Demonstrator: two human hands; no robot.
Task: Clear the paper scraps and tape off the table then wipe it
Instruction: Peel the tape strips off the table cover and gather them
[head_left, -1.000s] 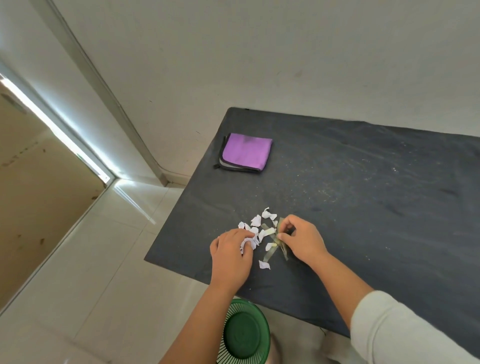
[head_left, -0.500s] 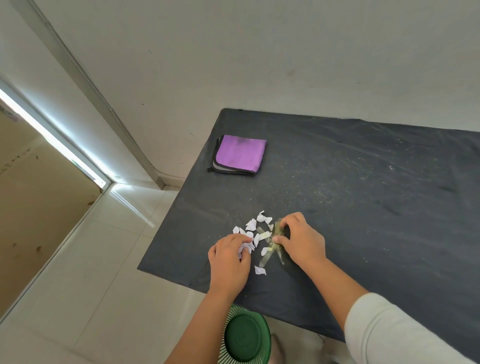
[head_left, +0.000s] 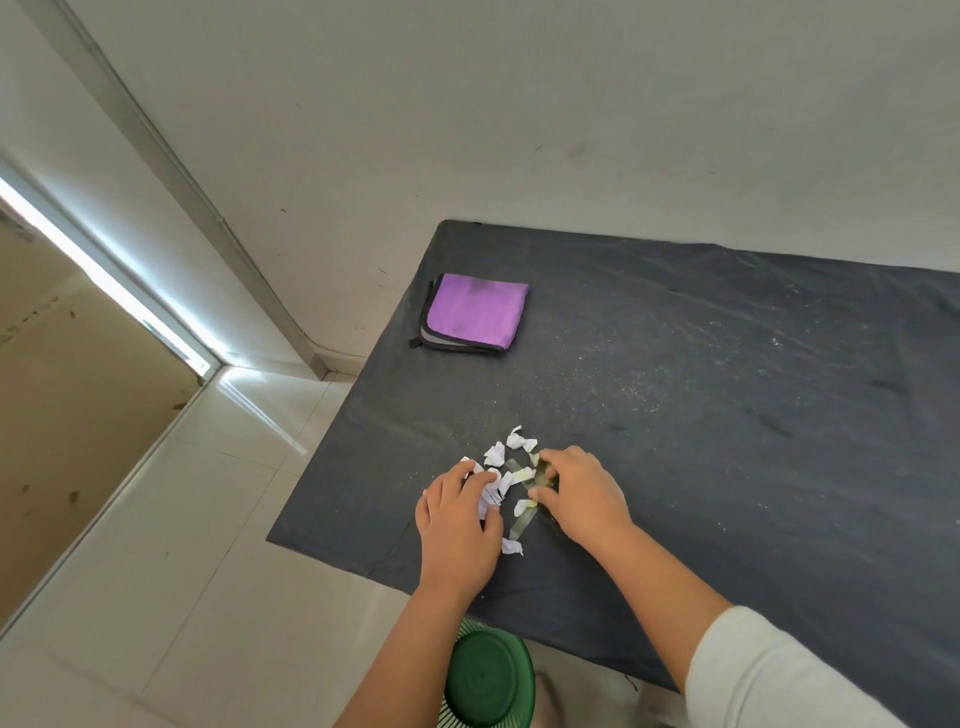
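A: Paper scraps (head_left: 500, 470) status: bunched tighter than a second ago, near the front-left edge of the tabletop (head_left: 727, 415). Both hands are raking them together.

B: Hand states?

A: Left hand (head_left: 460, 525): fingers curled over a clump of white scraps, some tucked under the fingertips. It looks like it has gathered more under the palm than half a second ago. Right hand (head_left: 582, 493): fingers bent down on the yellowish tape strips (head_left: 524, 499), and the thumb appears to be pinching one strip at its near end. I can't tell if the tape is lifted or stuck to the tabletop.

B: Anything moved apart from the hands?

A: One loose scrap (head_left: 512, 546) sits by the left thumb, outside the pile, same as before. A couple of scraps at the far side of the pile aren't covered by either hand. The camera drifted a bit; the rest of the layout is unchanged.

B: Where does it all go?

A: Green basket (head_left: 491, 675) on the floor just below the near edge, under the left forearm. Probable dump target, nothing in it that I can see.

B: Wipe step?

A: Not started. Purple cloth (head_left: 475, 312) lies folded at the far-left corner, untouched, well apart from the hands. The tabletop shows fine dust and crumbs across the middle.

B: Progress?

A: Early, still gathering. My guess is the tape will be the slow part if it is stuck down.
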